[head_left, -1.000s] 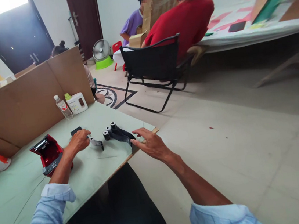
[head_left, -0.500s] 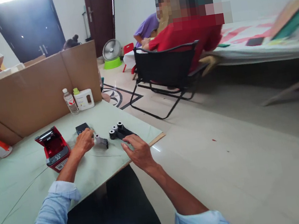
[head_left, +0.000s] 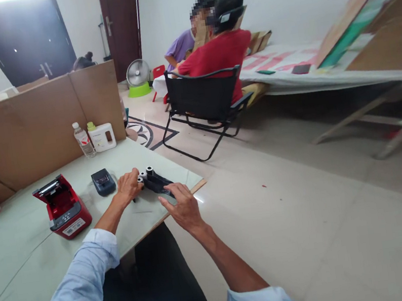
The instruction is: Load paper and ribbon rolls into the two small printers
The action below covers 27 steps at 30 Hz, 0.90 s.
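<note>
The left hand (head_left: 128,184) has moved from beside the dark portable printer (head_left: 103,182) to the small rolls (head_left: 149,169) right of that printer, where both hands now gather. Its grip is curled, hold unclear; the right hand (head_left: 185,207) spreads thumb from fingers beside their dark strip (head_left: 158,183), contact unclear.
</note>
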{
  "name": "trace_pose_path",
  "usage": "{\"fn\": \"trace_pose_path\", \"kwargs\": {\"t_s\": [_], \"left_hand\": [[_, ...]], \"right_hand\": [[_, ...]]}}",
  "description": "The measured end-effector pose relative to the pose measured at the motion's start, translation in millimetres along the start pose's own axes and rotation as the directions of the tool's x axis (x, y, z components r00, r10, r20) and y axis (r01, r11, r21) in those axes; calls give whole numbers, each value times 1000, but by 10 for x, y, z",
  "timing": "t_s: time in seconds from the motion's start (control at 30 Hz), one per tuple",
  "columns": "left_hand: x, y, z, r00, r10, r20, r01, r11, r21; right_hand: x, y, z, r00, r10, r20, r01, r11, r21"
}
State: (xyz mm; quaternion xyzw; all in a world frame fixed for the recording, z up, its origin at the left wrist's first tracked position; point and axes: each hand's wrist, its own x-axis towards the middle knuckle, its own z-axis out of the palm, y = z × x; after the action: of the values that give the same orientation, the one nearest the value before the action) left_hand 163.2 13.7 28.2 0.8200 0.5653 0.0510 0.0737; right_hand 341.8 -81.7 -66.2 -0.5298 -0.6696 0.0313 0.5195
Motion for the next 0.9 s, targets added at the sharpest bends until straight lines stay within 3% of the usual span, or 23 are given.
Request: {"fn": "trace_pose_path", "kwargs": {"t_s": [0.2,0.47,0.57,0.67,0.8,0.9], "left_hand": [[-13,-26,-10,999,-15,-34,14,999,-31],[-230,-3,-262,976,154,-154,-180,968,-175],[-361,21,-382,955,200,-218,-245,948,-204],[-513,10,-489,943,211,-257,-274,931,-241],[-734,-87,-605,925,215,-313,-306,910,-279],[-918,-202,-653,898,228,-375,-350,889,-296]], "right_hand": [[-35,50,34,1000,5,-16,-6,1000,-25],[-37,26,54,999,41,7,-41,997,-58],[-22,-45,7,996,66,56,-66,998,1],[-11,-173,-32,990,121,69,-131,977,165],[-1,-366,-3,948,312,62,-306,844,439],[14,-466,71,913,361,190,-393,653,648]]}}
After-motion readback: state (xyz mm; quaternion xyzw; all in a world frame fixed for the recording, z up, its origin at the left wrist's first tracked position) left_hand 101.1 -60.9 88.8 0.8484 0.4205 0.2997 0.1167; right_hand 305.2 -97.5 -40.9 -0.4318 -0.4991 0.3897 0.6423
